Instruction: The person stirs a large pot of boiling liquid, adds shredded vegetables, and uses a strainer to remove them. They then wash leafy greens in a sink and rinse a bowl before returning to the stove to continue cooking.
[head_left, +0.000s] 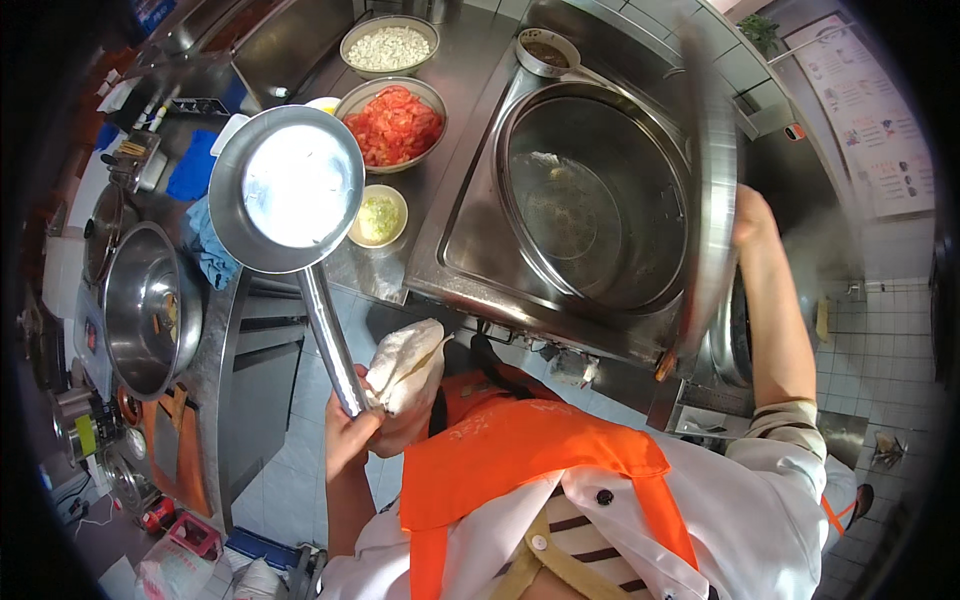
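Observation:
My left hand (349, 431) grips the handle of a deep metal ladle (225, 199) and an off-white folded cloth (409, 360) together. The ladle's bowl is raised over the counter's edge; glare hides what its inside holds. On the right, my right hand (752, 215) holds a large round metal lid (712, 195), tilted nearly upright and blurred. My fingers are partly hidden behind it. Between the hands a big round metal pot (517, 232) sits uncovered in the stove top (469, 251). Its dark inside looks as if it holds clear liquid.
Bowls of chopped tomato (394, 127), white cubes (388, 49) and chopped green-white pieces (379, 217) stand on the steel counter. A small pan of brown sauce (546, 54) rests behind the pot. A steel basin (135, 300) and a cleaver on a wooden board (196, 465) lie left.

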